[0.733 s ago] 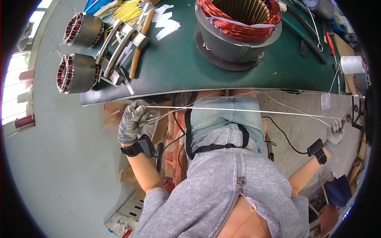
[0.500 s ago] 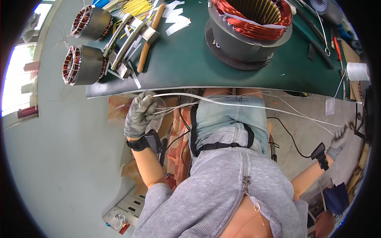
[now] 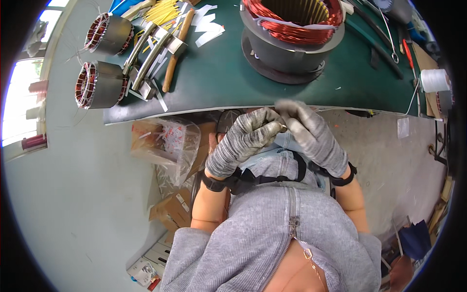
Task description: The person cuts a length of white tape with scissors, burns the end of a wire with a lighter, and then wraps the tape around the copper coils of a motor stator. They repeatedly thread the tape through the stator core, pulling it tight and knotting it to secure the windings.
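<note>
My hands, both in grey knit gloves, meet in front of my waist, just below the table's front edge. My left hand is closed in a pinch, and a short pale end of white cord shows at its fingertips. Against it sits my right hand, its fingers bent and pressed together; the upper fingers are blurred, and what they hold is hidden. Beyond the hands, a large motor stator with red copper windings stands on the green table.
Two smaller stators stand at the table's left, beside a metal clamp-like tool and a wooden stick. Yellow strips and white paper pieces lie behind. A white thread spool is at the right edge; cardboard boxes stand below left.
My hands were spread wide apart, with white cords stretched between them. Both have come together at the middle, and the long cords no longer show across my lap.
</note>
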A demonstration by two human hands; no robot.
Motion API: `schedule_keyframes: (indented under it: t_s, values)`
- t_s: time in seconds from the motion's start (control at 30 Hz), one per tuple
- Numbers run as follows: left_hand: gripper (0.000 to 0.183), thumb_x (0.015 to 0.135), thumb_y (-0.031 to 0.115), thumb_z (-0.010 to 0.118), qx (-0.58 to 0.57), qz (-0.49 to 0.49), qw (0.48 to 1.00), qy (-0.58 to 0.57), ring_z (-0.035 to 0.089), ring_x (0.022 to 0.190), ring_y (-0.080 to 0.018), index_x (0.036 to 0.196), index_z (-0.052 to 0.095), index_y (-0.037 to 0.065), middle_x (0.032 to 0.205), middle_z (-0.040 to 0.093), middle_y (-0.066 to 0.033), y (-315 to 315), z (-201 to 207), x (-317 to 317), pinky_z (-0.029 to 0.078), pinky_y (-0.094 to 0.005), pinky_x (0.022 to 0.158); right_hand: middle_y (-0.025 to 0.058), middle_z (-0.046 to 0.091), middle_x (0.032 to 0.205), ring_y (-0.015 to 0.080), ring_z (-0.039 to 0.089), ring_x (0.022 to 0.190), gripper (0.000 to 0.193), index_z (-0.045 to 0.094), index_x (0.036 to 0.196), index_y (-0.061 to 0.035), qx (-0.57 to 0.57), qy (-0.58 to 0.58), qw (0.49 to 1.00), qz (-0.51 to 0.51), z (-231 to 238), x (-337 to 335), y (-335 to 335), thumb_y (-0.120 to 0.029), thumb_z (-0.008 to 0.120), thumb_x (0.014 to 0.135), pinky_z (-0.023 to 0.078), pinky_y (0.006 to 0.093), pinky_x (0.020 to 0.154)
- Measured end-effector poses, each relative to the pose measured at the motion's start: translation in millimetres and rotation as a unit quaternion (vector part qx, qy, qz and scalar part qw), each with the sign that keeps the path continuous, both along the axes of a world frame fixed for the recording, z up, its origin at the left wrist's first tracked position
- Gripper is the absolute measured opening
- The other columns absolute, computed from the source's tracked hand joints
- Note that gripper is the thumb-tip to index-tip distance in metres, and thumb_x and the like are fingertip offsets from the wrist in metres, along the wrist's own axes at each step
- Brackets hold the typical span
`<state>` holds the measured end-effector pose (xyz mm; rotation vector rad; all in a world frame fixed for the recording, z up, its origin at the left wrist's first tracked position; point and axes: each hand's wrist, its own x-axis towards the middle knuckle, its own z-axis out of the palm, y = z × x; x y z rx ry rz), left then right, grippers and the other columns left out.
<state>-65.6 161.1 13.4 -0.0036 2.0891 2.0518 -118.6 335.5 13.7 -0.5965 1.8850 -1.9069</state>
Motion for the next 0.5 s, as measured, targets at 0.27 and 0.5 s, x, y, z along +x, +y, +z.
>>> schedule_keyframes:
  t_s: [0.27, 0.5]
  values:
    - [0.019, 0.092, 0.015, 0.051, -0.095, 0.079, 0.992, -0.018, 0.053, 0.066, -0.0156, 0.101, 0.059, 0.001, 0.075, 0.057, -0.0067, 2, 3, 4, 0.044, -0.0272, 0.062, 0.0001, 0.055, 0.075, 0.0076, 0.05, 0.07, 0.011, 0.058, 0.088, -0.0037, 0.143, -0.037, 0.988, 0.033, -2, -6, 28, -0.014, 0.055, 0.086, 0.044, 0.0247, 0.066]
    - [0.033, 0.092, 0.007, 0.046, -0.418, 0.268, 0.84, 0.217, 0.059, 0.102, -0.0266, 0.125, 0.049, 0.003, 0.109, 0.061, -0.0187, -3, 7, 3, 0.048, -0.0359, 0.085, 0.0039, 0.059, 0.076, 0.0131, 0.055, 0.07, 0.007, 0.059, 0.085, -0.0032, 0.218, 0.006, 0.973, -0.076, 11, -13, 56, -0.009, 0.058, 0.082, 0.046, 0.0281, 0.065]
